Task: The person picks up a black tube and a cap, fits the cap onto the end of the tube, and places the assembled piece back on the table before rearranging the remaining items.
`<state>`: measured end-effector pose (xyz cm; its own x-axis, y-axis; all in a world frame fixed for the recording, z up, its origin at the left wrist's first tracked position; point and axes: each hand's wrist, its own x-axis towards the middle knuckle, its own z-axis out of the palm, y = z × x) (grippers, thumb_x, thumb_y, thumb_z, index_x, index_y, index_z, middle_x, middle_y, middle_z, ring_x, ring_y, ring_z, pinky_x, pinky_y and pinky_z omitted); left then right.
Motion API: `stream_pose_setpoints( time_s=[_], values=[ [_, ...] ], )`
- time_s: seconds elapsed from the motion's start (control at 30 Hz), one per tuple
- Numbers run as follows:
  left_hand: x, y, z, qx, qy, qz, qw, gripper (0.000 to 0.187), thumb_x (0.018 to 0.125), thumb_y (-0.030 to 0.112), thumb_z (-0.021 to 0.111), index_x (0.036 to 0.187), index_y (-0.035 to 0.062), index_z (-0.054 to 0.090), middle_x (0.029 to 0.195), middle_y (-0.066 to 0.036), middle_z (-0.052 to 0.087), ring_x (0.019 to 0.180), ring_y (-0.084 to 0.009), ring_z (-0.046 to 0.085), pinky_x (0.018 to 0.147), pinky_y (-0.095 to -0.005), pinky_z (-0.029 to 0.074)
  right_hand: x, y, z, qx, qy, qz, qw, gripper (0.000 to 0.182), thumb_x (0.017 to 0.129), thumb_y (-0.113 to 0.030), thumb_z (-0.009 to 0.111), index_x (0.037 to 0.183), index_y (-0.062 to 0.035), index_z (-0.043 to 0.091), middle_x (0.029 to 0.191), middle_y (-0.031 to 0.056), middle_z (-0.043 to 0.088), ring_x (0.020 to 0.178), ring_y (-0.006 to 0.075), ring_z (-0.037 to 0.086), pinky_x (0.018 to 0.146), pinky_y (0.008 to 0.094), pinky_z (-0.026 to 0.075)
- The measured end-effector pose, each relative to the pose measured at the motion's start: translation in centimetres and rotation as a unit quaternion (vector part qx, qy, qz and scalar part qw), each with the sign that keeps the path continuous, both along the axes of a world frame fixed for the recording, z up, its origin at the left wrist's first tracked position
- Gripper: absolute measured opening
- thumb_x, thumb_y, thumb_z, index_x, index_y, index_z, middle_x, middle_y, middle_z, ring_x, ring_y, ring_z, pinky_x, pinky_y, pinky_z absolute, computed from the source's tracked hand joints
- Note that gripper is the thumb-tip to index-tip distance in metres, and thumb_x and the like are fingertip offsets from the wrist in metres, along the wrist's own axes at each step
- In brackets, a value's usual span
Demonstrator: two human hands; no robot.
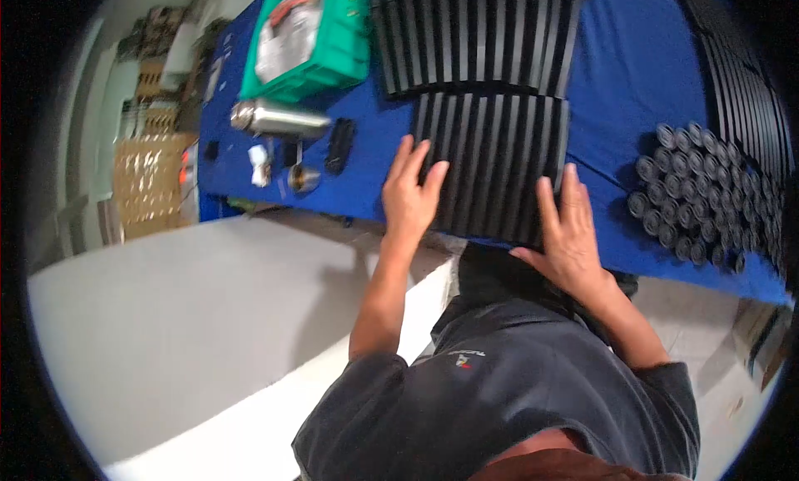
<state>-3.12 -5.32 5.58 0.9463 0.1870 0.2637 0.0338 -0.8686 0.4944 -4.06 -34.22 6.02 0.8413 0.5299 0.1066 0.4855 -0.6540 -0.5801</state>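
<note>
A row of long black tubes (495, 165) lies side by side near the front edge of the blue-covered table (628, 81). My left hand (409, 194) rests at the row's left side, fingers spread, fingertips right at the outermost tube. At the right side is my right hand (570, 231), its fingers stretched forward along the edge and the thumb out toward the near ends of the tubes. Neither hand is wrapped around a tube. Just beyond, a second row of similar black tubes (478, 36) fans out toward the back.
To the right, a stack of black tubes (691, 190) shows its round ends, with more long tubes (749, 98) behind. A green crate (333, 57) holding plastic-wrapped items stands at the back left. Nearby are a steel flask (283, 119) and a black oblong object (339, 146).
</note>
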Motion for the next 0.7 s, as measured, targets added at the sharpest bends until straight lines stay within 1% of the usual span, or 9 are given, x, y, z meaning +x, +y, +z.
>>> stream_pose_setpoints(
  time_s=[0.1,0.2,0.23,0.3,0.33,0.4,0.47,0.57,0.7],
  values=[
    [-0.3,0.7,0.7,0.001,-0.022,0.002,1.000,0.042,0.093,0.030,0.072,0.122,-0.0009,0.068,0.136,-0.028,0.059,0.126,-0.0414,0.058,0.105,-0.0440,0.048,0.0,-1.4,-0.3,0.114,0.041,0.009,0.993,0.114,0.069,-0.034,0.091,0.155,0.0044,0.025,0.158,0.0389,0.017,0.145,0.0533,0.027,0.120,0.0521,0.028],
    [-1.2,1.6,0.8,-0.034,-0.037,0.018,0.999,0.039,0.093,0.026,0.073,0.120,-0.0022,0.069,0.133,-0.026,0.062,0.124,-0.0407,0.060,0.103,-0.0433,0.049,0.2,-3.1,-1.0,0.142,0.039,-0.003,0.989,0.099,0.078,-0.028,0.086,0.153,0.0041,0.029,0.158,0.0317,0.025,0.144,0.0475,0.033,0.118,0.0494,0.032],
    [-1.5,1.9,1.1,-0.033,-0.042,0.024,0.998,0.034,0.092,0.019,0.074,0.118,-0.0028,0.069,0.133,-0.024,0.064,0.122,-0.0326,0.064,0.104,-0.0378,0.048,0.2,-3.4,-1.0,0.161,0.045,-0.009,0.986,0.088,0.084,-0.023,0.081,0.151,0.0043,0.031,0.155,0.0291,0.033,0.140,0.0450,0.039,0.116,0.0480,0.035],
    [-2.9,3.7,0.5,-0.065,-0.099,0.074,0.990,0.032,0.091,0.012,0.075,0.120,-0.0005,0.067,0.129,-0.017,0.066,0.119,-0.0283,0.063,0.103,-0.0372,0.048,0.1,-3.9,-0.9,0.163,0.054,-0.011,0.985,0.083,0.086,-0.021,0.078,0.150,0.0045,0.033,0.153,0.0287,0.037,0.138,0.0441,0.042,0.115,0.0472,0.037],
    [-3.7,5.1,0.5,-0.092,-0.122,0.113,0.982,0.036,0.090,0.009,0.075,0.123,0.0002,0.065,0.129,-0.015,0.065,0.119,-0.0271,0.061,0.104,-0.0369,0.047,0.1,-3.9,-0.9,0.165,0.058,-0.014,0.984,0.081,0.087,-0.020,0.077,0.150,0.0046,0.033,0.152,0.0285,0.039,0.137,0.0437,0.043,0.114,0.0468,0.037],
    [-5.1,10.0,-1.1,-0.073,-0.196,0.222,0.952,0.050,0.090,0.009,0.075,0.135,0.0007,0.054,0.137,-0.014,0.057,0.124,-0.0261,0.055,0.108,-0.0377,0.043,0.1,-3.9,-1.0,0.178,0.050,-0.021,0.983,0.073,0.089,-0.017,0.075,0.147,0.0052,0.036,0.148,0.0282,0.043,0.134,0.0432,0.047,0.113,0.0464,0.039],
    [-5.9,15.1,-1.6,-0.099,-0.215,0.323,0.916,0.071,0.088,0.011,0.078,0.147,-0.0011,0.039,0.144,-0.018,0.049,0.130,-0.0292,0.051,0.112,-0.0398,0.039,0.0,-4.0,-1.1,0.191,0.054,-0.026,0.980,0.071,0.089,-0.016,0.074,0.146,0.0054,0.038,0.148,0.0282,0.044,0.133,0.0432,0.048,0.112,0.0463,0.039],
    [-6.2,21.0,-3.5,0.005,-0.171,0.358,0.918,0.088,0.083,0.018,0.083,0.151,-0.0039,0.031,0.148,-0.025,0.046,0.137,-0.0372,0.047,0.115,-0.0437,0.036,0.2,-4.1,-1.0,0.205,0.062,-0.028,0.976,0.068,0.089,-0.015,0.074,0.145,0.0057,0.039,0.146,0.0284,0.045,0.132,0.0433,0.049,0.112,0.0461,0.040],
    [-4.4,23.3,-4.1,-0.091,-0.121,0.357,0.922,0.102,0.079,0.023,0.086,0.155,-0.0053,0.022,0.154,-0.028,0.039,0.144,-0.0407,0.038,0.119,-0.0450,0.031,0.1,-4.2,-1.1,0.203,0.056,-0.031,0.977,0.068,0.090,-0.016,0.074,0.145,0.0056,0.039,0.147,0.0277,0.045,0.134,0.0427,0.049,0.113,0.0461,0.039]
  ],
)
